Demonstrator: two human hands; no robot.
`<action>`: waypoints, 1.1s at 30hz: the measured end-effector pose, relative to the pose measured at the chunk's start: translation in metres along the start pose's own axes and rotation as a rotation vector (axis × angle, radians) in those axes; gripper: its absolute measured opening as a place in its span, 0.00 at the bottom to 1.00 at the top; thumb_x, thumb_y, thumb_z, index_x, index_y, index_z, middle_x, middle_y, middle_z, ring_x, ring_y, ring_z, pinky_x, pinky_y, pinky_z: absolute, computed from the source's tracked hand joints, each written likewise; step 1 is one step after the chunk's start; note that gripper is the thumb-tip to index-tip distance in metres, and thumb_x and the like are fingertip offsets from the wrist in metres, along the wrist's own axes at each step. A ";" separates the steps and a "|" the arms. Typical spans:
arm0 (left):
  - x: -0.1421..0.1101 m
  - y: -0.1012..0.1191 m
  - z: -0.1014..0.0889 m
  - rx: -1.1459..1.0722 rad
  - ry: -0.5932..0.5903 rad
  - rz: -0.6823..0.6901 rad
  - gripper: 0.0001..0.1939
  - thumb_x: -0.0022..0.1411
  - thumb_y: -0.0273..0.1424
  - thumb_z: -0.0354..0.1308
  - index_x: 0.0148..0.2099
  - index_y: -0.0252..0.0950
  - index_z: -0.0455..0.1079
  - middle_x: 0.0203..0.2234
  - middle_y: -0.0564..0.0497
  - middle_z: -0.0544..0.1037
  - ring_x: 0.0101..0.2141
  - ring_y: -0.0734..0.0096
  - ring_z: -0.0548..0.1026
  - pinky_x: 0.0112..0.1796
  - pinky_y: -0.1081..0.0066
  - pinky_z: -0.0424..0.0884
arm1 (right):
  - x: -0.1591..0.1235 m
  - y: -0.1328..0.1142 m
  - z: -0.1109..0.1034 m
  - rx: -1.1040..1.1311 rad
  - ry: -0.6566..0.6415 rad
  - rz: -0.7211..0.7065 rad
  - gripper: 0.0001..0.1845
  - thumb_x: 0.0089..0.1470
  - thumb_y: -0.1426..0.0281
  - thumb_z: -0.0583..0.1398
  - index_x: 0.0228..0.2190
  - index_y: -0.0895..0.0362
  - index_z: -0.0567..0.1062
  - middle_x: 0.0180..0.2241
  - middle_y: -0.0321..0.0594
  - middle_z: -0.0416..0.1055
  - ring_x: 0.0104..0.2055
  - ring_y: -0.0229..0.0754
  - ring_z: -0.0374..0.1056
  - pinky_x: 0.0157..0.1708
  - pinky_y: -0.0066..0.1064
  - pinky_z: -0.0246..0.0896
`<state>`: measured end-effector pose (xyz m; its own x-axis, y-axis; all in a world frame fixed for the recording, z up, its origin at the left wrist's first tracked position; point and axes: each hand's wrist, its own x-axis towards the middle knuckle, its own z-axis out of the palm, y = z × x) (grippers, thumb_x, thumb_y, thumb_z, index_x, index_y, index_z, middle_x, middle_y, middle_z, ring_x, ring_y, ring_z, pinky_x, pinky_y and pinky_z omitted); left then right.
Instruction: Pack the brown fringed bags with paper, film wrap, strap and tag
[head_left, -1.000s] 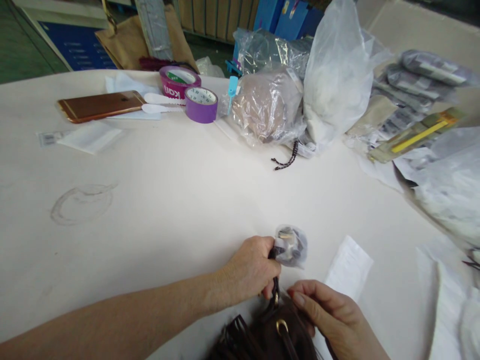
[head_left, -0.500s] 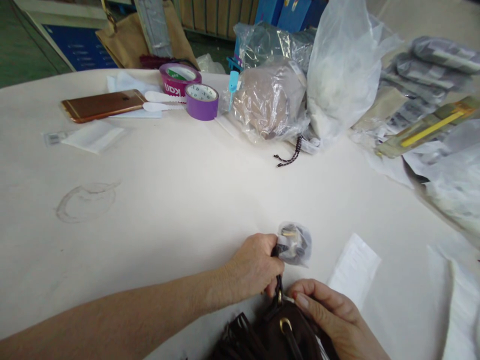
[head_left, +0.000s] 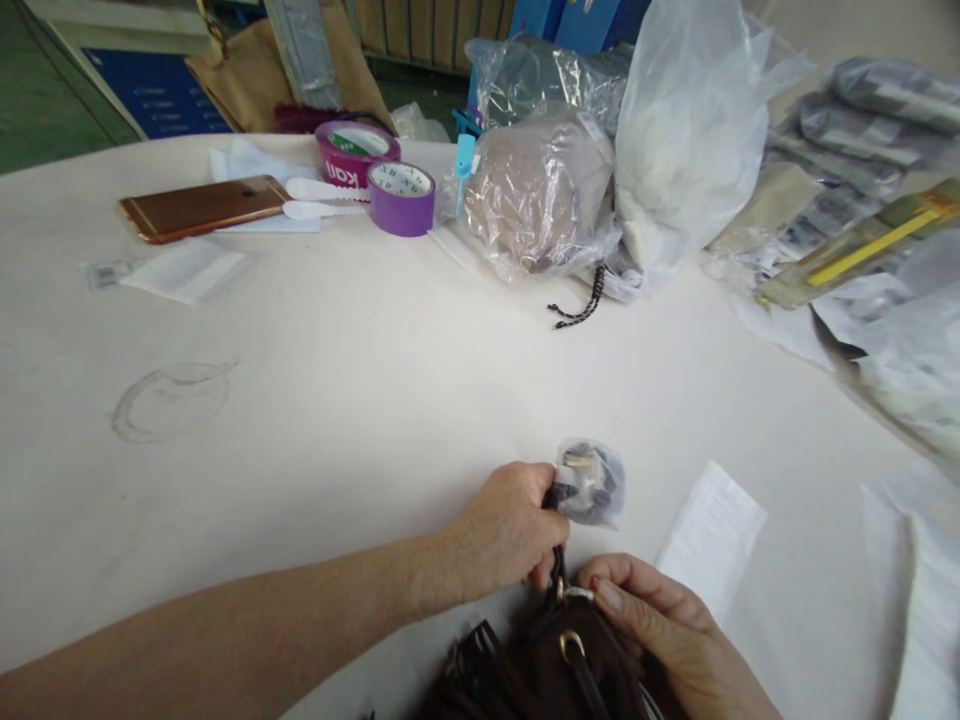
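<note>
A dark brown handbag (head_left: 536, 668) with fringe and gold-toned rings lies at the bottom edge, partly cut off. My left hand (head_left: 514, 525) is closed round its dark strap (head_left: 558, 565), just above a gold ring. Beyond those fingers, a small part of the strap sits wrapped in translucent white film (head_left: 592, 485). Close by on the right, my right hand (head_left: 664, 620) pinches the end of a thin whitish strip (head_left: 579, 592) beside the ring. What the strip is made of, I cannot tell.
Right of my hands lies a folded white paper (head_left: 712, 535). Farther back are a phone (head_left: 214, 208), a purple tape roll (head_left: 403, 212), a magenta tape roll (head_left: 349, 165), a plastic-wrapped brown bag (head_left: 532, 195) and a stuffed white plastic bag (head_left: 682, 150). Wrapped packs (head_left: 892, 95) are stacked at right.
My right fingers have shifted slightly, and more of the whitish strip shows beside the ring. My left hand keeps its hold on the strap. The view has tilted a little.
</note>
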<state>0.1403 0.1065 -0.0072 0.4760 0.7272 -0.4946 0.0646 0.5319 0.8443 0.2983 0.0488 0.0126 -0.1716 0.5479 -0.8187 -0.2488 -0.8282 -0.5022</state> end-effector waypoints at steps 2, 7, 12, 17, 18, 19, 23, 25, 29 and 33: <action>0.000 0.001 0.000 0.003 0.001 -0.004 0.08 0.44 0.19 0.47 0.28 0.34 0.62 0.07 0.59 0.62 0.10 0.77 0.61 0.12 0.82 0.56 | 0.000 0.000 -0.001 0.003 -0.008 -0.002 0.13 0.37 0.65 0.69 0.23 0.58 0.73 0.20 0.36 0.70 0.20 0.32 0.64 0.22 0.22 0.55; 0.000 0.002 0.000 0.002 -0.002 -0.021 0.08 0.45 0.20 0.47 0.29 0.33 0.62 0.09 0.59 0.62 0.10 0.78 0.61 0.12 0.82 0.55 | 0.004 0.003 -0.005 -0.116 0.023 -0.042 0.13 0.37 0.63 0.68 0.24 0.58 0.74 0.20 0.36 0.70 0.20 0.32 0.63 0.21 0.22 0.54; 0.001 0.000 -0.001 0.028 -0.002 0.002 0.08 0.45 0.21 0.47 0.30 0.33 0.63 0.10 0.58 0.63 0.11 0.78 0.62 0.12 0.81 0.56 | 0.006 0.003 -0.004 -0.225 0.028 -0.081 0.14 0.38 0.60 0.67 0.24 0.59 0.75 0.19 0.36 0.69 0.20 0.32 0.61 0.20 0.21 0.53; 0.001 -0.001 0.000 0.020 -0.009 0.006 0.12 0.45 0.20 0.47 0.34 0.32 0.65 0.11 0.58 0.64 0.11 0.77 0.63 0.12 0.81 0.57 | 0.005 0.001 0.000 -0.211 0.026 -0.103 0.13 0.37 0.62 0.68 0.24 0.58 0.76 0.22 0.36 0.71 0.23 0.34 0.64 0.24 0.23 0.57; 0.001 -0.001 0.000 0.021 -0.010 0.005 0.12 0.45 0.20 0.48 0.35 0.32 0.65 0.10 0.58 0.63 0.11 0.77 0.63 0.12 0.81 0.58 | 0.005 0.001 0.000 -0.223 0.029 -0.102 0.13 0.37 0.62 0.68 0.24 0.58 0.76 0.22 0.36 0.72 0.23 0.34 0.64 0.24 0.23 0.57; 0.001 -0.001 0.000 0.027 -0.011 0.006 0.12 0.45 0.20 0.48 0.35 0.32 0.66 0.09 0.58 0.63 0.11 0.76 0.63 0.12 0.81 0.58 | 0.005 0.000 0.001 -0.243 0.034 -0.099 0.13 0.36 0.61 0.68 0.23 0.58 0.76 0.21 0.36 0.72 0.23 0.34 0.64 0.23 0.23 0.57; 0.001 -0.001 -0.001 0.046 -0.014 0.030 0.14 0.44 0.20 0.47 0.35 0.32 0.67 0.07 0.59 0.62 0.11 0.76 0.64 0.12 0.82 0.58 | 0.007 -0.003 0.003 -0.338 0.095 -0.129 0.15 0.34 0.61 0.69 0.20 0.59 0.73 0.18 0.34 0.69 0.20 0.31 0.61 0.21 0.21 0.54; 0.001 -0.001 -0.001 0.038 -0.020 0.031 0.14 0.44 0.19 0.47 0.35 0.32 0.66 0.07 0.60 0.62 0.11 0.75 0.64 0.12 0.82 0.58 | 0.008 -0.005 0.004 -0.367 0.134 -0.157 0.16 0.33 0.61 0.69 0.19 0.59 0.71 0.17 0.34 0.69 0.19 0.30 0.59 0.20 0.21 0.53; 0.001 -0.001 0.000 0.043 -0.028 0.018 0.11 0.43 0.19 0.47 0.32 0.32 0.64 0.07 0.59 0.62 0.11 0.75 0.64 0.12 0.81 0.60 | 0.008 -0.010 0.007 -0.446 0.152 -0.151 0.18 0.31 0.60 0.69 0.16 0.59 0.70 0.14 0.33 0.66 0.17 0.29 0.56 0.18 0.21 0.51; 0.002 0.004 -0.001 0.085 -0.048 -0.014 0.11 0.44 0.19 0.46 0.32 0.32 0.64 0.07 0.59 0.62 0.11 0.76 0.64 0.14 0.80 0.61 | 0.006 -0.015 0.010 -0.480 0.155 -0.133 0.19 0.31 0.60 0.69 0.15 0.59 0.69 0.13 0.31 0.64 0.16 0.29 0.55 0.17 0.21 0.49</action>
<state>0.1404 0.1103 -0.0053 0.5162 0.6972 -0.4975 0.1444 0.5017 0.8529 0.2921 0.0657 0.0184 -0.0161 0.6585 -0.7524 0.2128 -0.7330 -0.6461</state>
